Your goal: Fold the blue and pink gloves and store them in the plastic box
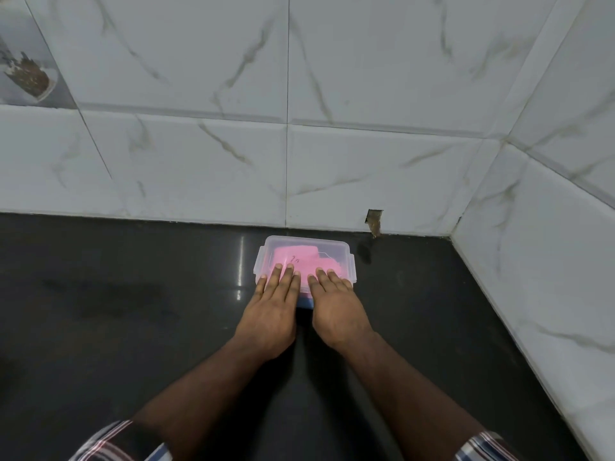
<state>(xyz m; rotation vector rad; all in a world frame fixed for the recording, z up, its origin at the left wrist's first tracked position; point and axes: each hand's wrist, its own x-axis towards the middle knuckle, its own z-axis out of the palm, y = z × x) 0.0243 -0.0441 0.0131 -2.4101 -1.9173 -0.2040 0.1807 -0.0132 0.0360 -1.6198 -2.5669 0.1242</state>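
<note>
Two bare hands are lying flat on the lid of the plastic box (304, 261), side by side and nearly touching. The left hand (271, 306) is spreading straight fingers over the lid's near left part; the right hand (336, 304) is doing likewise on the near right. Neither is grasping anything; both are pressing with extended fingers. Plaid sleeves (119, 440) are showing at the frame's lower corners. The box is sitting on a dark glossy counter (116, 311), just beside the marble-patterned tiled wall (199, 161), near a corner. A small chipped hole (374, 221) is showing at the wall's base. Through the translucent lid, pink gloves (299, 257) are showing; a blue patch (305, 302) is peeking between the wrists.
</note>
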